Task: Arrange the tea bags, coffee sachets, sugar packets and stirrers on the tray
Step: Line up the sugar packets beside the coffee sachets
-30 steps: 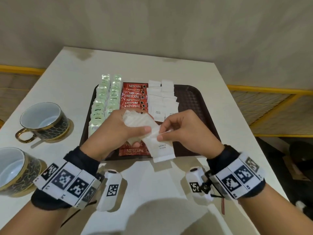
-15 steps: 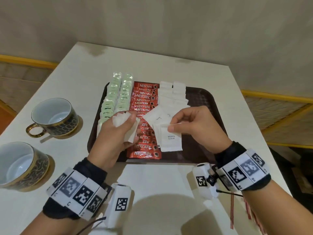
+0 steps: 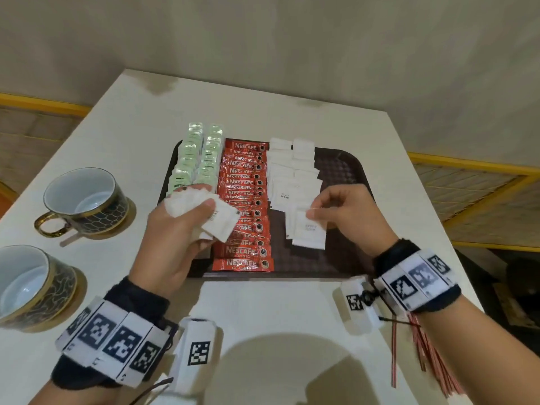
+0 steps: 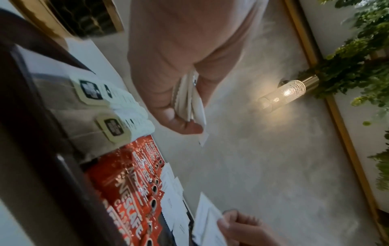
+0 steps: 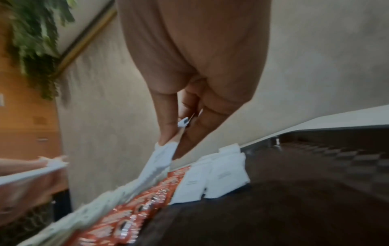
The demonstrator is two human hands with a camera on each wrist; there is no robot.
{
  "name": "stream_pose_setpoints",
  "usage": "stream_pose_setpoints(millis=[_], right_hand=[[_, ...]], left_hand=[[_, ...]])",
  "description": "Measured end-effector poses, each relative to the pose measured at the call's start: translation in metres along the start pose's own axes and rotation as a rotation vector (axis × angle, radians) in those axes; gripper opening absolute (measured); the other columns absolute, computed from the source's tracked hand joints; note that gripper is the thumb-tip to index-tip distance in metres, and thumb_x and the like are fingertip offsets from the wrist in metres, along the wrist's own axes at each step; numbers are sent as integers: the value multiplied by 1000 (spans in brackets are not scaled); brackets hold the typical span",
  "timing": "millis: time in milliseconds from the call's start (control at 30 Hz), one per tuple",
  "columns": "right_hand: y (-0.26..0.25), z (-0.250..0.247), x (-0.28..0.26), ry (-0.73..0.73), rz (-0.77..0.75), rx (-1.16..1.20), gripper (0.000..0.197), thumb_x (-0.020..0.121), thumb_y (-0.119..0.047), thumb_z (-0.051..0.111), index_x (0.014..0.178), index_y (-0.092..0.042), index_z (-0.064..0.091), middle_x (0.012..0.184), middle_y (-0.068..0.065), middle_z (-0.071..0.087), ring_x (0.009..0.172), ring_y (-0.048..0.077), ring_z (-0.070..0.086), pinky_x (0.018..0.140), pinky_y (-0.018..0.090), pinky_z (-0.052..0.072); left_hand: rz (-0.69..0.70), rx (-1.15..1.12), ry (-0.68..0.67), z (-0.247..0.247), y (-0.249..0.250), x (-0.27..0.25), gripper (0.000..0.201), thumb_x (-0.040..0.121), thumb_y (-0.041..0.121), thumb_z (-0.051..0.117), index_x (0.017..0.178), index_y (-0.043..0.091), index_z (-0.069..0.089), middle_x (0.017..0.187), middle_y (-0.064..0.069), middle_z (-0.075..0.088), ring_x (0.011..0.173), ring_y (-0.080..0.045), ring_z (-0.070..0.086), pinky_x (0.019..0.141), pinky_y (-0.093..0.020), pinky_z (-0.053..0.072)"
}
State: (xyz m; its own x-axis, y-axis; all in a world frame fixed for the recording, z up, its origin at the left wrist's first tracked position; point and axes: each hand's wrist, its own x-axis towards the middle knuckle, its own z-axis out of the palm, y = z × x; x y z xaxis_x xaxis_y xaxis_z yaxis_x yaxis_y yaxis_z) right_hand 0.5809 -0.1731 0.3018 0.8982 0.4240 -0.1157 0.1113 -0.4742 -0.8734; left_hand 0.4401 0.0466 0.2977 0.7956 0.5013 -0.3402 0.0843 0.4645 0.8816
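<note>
A dark brown tray (image 3: pixel 344 171) carries two rows of pale green tea bags (image 3: pixel 201 153), a column of red coffee sachets (image 3: pixel 245 200) and two columns of white sugar packets (image 3: pixel 292 171). My left hand (image 3: pixel 187 211) grips a stack of white sugar packets (image 3: pixel 216 217) above the tray's left side; the stack (image 4: pixel 189 103) shows between thumb and fingers in the left wrist view. My right hand (image 3: pixel 318 211) pinches one or two sugar packets (image 3: pixel 308 229) by the top edge, low over the tray near the sugar columns. Red stirrers (image 3: pixel 420 352) lie on the table by my right wrist.
Two gold-rimmed cups (image 3: pixel 84 200) (image 3: pixel 26 285) sit on coasters on the white table (image 3: pixel 263 112) left of the tray. The tray's right part is bare checkered surface. A wall with a lamp (image 4: pixel 284 93) stands behind the table.
My hands have drawn apart: the left with its stack moved left over the tea bags, the right carried its packet right and down toward the sugar columns.
</note>
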Motion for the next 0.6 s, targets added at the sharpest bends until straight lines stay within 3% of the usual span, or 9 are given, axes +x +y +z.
stream_pose_setpoints(millis=[67,133,300,500,600], right_hand=[[10,-2,22,58,76,-47,22,73,-3,81,61,-15,68,70,3,71,75,27,69,80,51,58],[14,3,42,74,141,-35,25,71,-2,82,57,-15,67,71,4,71,78,25,70,80,50,59],[11,21,74,61,239,-7,19,75,0,79,65,-8,65,87,13,73,89,25,71,74,36,60],[18,31,86,59,275,-36,24,75,4,78,60,-7,62,84,14,71,85,28,71,62,30,55],[11,28,84,15,234,-73,17,75,1,79,66,-5,65,77,6,67,74,17,64,54,22,49]], left_hand=[[16,-15,32,-7,-1,-2,26,92,8,61,115,20,62,107,-2,72,95,-15,71,56,-25,54],[19,-25,22,-10,-3,-5,25,93,8,61,115,19,61,106,-2,73,93,-14,72,54,-24,54],[27,-15,25,-15,-4,-8,23,92,8,60,112,20,62,106,-3,73,96,-16,71,55,-24,55],[19,-20,51,-23,-5,-8,34,92,10,61,125,13,59,110,-5,72,96,-16,71,55,-24,56],[1,-2,48,-24,-8,-8,35,91,12,62,126,17,59,111,-3,72,101,-17,70,56,-24,56]])
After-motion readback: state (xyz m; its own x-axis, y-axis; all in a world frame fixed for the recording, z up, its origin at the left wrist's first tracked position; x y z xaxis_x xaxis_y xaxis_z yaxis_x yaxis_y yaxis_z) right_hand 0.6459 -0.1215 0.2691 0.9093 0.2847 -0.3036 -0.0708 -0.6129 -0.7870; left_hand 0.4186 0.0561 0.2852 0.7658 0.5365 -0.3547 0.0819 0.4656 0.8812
